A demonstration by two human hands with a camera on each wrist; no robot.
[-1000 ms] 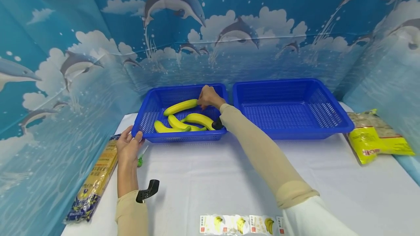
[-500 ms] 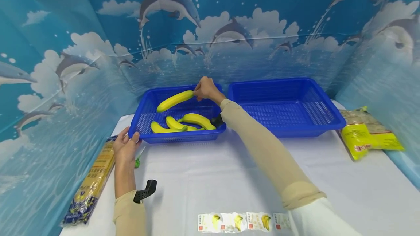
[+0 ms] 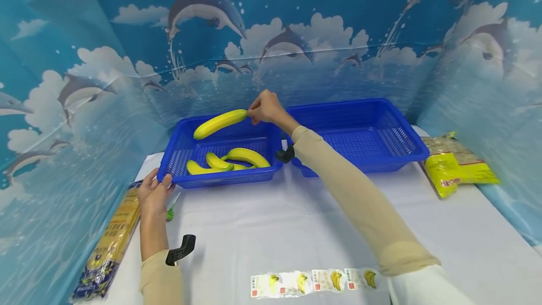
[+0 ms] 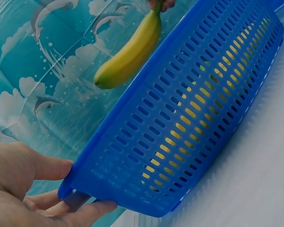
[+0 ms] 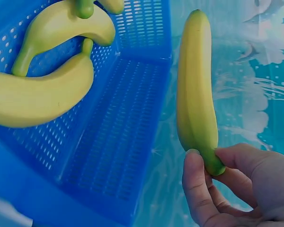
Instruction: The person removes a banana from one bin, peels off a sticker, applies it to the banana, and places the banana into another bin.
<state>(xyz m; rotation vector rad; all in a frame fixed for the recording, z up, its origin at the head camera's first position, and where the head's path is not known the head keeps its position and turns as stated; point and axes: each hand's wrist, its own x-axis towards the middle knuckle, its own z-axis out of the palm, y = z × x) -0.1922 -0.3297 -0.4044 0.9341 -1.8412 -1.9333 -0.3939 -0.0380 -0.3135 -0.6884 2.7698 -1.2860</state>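
Pinching a banana by one end, the right hand's grip holds it raised near the back rim of a blue basket by the surface's far left corner; the left hand's grip clasps the basket's front left corner. Three more bananas lie inside.

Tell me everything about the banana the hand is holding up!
The held banana is gently curved and yellow, green at both ends. It looks smooth, perhaps plastic, and unpeeled. The right hand pinches its stem end between thumb and fingers; nothing else seems to touch it. It's in the air near the back of the left blue basket, free end pointing left.
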